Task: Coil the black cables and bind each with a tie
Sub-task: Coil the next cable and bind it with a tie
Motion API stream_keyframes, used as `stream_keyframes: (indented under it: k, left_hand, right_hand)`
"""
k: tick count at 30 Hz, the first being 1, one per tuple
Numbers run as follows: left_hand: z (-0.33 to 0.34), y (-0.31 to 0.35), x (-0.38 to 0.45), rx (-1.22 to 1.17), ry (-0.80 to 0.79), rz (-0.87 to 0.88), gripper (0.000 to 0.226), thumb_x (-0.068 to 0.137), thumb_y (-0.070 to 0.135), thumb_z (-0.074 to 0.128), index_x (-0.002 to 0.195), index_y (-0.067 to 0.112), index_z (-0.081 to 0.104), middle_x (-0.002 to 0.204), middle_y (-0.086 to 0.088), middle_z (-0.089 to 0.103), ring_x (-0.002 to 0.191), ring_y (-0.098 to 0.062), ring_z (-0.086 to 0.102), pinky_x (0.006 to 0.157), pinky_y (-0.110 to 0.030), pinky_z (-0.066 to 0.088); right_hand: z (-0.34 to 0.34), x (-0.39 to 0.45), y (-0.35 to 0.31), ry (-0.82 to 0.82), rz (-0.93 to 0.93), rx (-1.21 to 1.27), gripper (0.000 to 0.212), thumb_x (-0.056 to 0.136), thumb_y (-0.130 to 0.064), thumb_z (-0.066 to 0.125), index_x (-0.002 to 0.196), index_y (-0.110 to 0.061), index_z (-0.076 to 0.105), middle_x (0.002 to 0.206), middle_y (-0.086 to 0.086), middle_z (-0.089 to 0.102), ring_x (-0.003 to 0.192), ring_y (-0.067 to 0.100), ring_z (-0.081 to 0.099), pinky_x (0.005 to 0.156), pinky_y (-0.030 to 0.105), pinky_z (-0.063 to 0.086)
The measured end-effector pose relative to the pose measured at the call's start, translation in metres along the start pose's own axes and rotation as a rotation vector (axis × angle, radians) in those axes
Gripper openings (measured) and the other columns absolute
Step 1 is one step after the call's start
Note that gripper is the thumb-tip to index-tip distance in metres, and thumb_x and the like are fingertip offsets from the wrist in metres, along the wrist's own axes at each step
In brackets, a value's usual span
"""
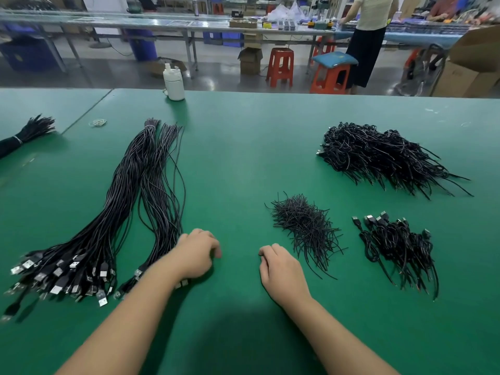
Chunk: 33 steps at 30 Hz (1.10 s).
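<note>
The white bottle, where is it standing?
The white bottle stands upright at the far edge of the green table, left of centre in the head view, beyond the long straight black cables.

Two bare forearms reach in from the bottom edge, sleeveless as far as shown. The left hand (pixel 196 254) and right hand (pixel 281 270) wear no gloves, rings or watch.

Long black cables (pixel 130 201) with USB plugs, laid straight at frame left, loose black ties (pixel 305 228) heaped at centre right, coiled bound cables (pixel 397 247) piled at lower right and upper right.
</note>
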<state>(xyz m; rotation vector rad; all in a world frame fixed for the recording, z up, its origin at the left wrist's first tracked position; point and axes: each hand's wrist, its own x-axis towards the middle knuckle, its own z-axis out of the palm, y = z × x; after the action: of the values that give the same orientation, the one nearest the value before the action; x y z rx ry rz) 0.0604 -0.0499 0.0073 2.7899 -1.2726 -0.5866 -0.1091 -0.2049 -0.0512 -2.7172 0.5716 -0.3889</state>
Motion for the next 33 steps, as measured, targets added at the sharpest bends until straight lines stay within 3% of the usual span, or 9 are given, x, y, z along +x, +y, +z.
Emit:
stream_keyframes:
  k: [4, 8, 10, 15, 21, 23, 28, 31, 33]
  left_hand:
    - [-0.016, -0.035, -0.011, 0.182, -0.123, -0.034, 0.051, 0.079, -0.002, 0.045, 0.108, 0.036, 0.062, 0.135, 0.002, 0.044, 0.135, -0.025, 0.026, 0.108, -0.046, 0.027]
    - [-0.020, -0.039, -0.011, 0.173, -0.016, 0.056, 0.016, 0.089, 0.025, 0.064, 0.089, 0.041, 0.061, 0.116, 0.012, 0.054, 0.119, -0.015, 0.042, 0.096, -0.035, 0.036]
    - [-0.019, -0.035, -0.010, 0.186, 0.072, 0.087, 0.008, 0.091, 0.034, 0.062, 0.091, 0.042, 0.063, 0.112, 0.015, 0.057, 0.113, -0.012, 0.046, 0.093, -0.033, 0.037]
    - [-0.015, -0.018, -0.008, 0.200, 0.217, 0.132, 0.015, 0.096, 0.032, 0.053, 0.101, 0.033, 0.067, 0.100, 0.012, 0.065, 0.097, -0.013, 0.060, 0.084, -0.028, 0.044]
    - [-0.007, 0.004, -0.011, 0.115, 0.316, 0.160, 0.015, 0.099, 0.031, 0.047, 0.103, 0.028, 0.061, 0.100, 0.009, 0.064, 0.096, -0.016, 0.060, 0.079, -0.031, 0.048]
    - [-0.009, 0.024, -0.014, 0.006, 0.307, 0.200, 0.012, 0.098, 0.032, 0.051, 0.100, 0.028, 0.062, 0.098, 0.008, 0.068, 0.093, -0.016, 0.062, 0.080, -0.032, 0.049]
    - [-0.013, 0.083, -0.024, -0.738, 0.121, 0.260, 0.015, 0.093, 0.018, 0.062, 0.083, 0.028, 0.065, 0.068, 0.004, 0.071, 0.062, -0.006, 0.065, 0.068, -0.021, 0.052]
    - [-0.014, 0.101, -0.018, -0.971, 0.208, 0.109, 0.016, 0.094, 0.009, 0.062, 0.083, 0.020, 0.066, 0.068, -0.002, 0.071, 0.062, -0.013, 0.069, 0.067, -0.026, 0.058]
    - [-0.014, 0.107, -0.011, -1.127, 0.228, 0.009, 0.014, 0.095, 0.005, 0.060, 0.085, 0.013, 0.065, 0.073, -0.009, 0.071, 0.064, -0.021, 0.072, 0.064, -0.029, 0.060]
  right_hand:
    - [0.000, 0.000, -0.001, 0.005, 0.012, -0.001, 0.016, 0.095, -0.019, 0.048, 0.105, -0.018, 0.060, 0.090, -0.005, 0.055, 0.083, 0.016, 0.052, 0.071, 0.029, 0.045]
    - [0.000, 0.000, -0.002, -0.005, 0.017, -0.001, 0.015, 0.096, -0.021, 0.047, 0.105, -0.019, 0.059, 0.090, -0.006, 0.055, 0.083, 0.015, 0.052, 0.071, 0.028, 0.044]
    - [0.000, 0.000, -0.001, -0.006, 0.016, -0.002, 0.015, 0.096, -0.021, 0.047, 0.105, -0.019, 0.059, 0.091, -0.006, 0.055, 0.084, 0.015, 0.051, 0.072, 0.028, 0.044]
    - [-0.001, -0.001, -0.002, -0.008, 0.010, 0.003, 0.015, 0.097, -0.022, 0.046, 0.104, -0.019, 0.059, 0.091, -0.006, 0.054, 0.084, 0.014, 0.051, 0.073, 0.028, 0.044]
    - [0.000, -0.001, -0.002, 0.004, 0.012, 0.011, 0.015, 0.096, -0.022, 0.046, 0.104, -0.020, 0.059, 0.089, -0.007, 0.053, 0.082, 0.014, 0.051, 0.070, 0.027, 0.042]
    - [0.000, -0.001, -0.001, 0.010, 0.002, 0.022, 0.015, 0.095, -0.025, 0.047, 0.105, -0.021, 0.058, 0.089, -0.007, 0.053, 0.084, 0.016, 0.053, 0.070, 0.028, 0.043]
    - [-0.007, 0.000, 0.003, -0.088, 0.006, 0.179, 0.028, 0.076, -0.048, 0.059, 0.100, -0.033, 0.056, 0.098, -0.017, 0.042, 0.081, 0.012, 0.053, 0.069, 0.029, 0.043]
    - [-0.011, 0.001, 0.006, -0.156, 0.039, 0.317, 0.047, 0.066, -0.061, 0.065, 0.104, -0.034, 0.059, 0.116, -0.020, 0.046, 0.099, 0.007, 0.054, 0.084, 0.028, 0.046]
    - [-0.016, 0.001, 0.007, -0.181, 0.016, 0.542, 0.047, 0.072, -0.053, 0.074, 0.113, -0.034, 0.066, 0.125, -0.013, 0.050, 0.112, 0.001, 0.051, 0.096, 0.024, 0.042]
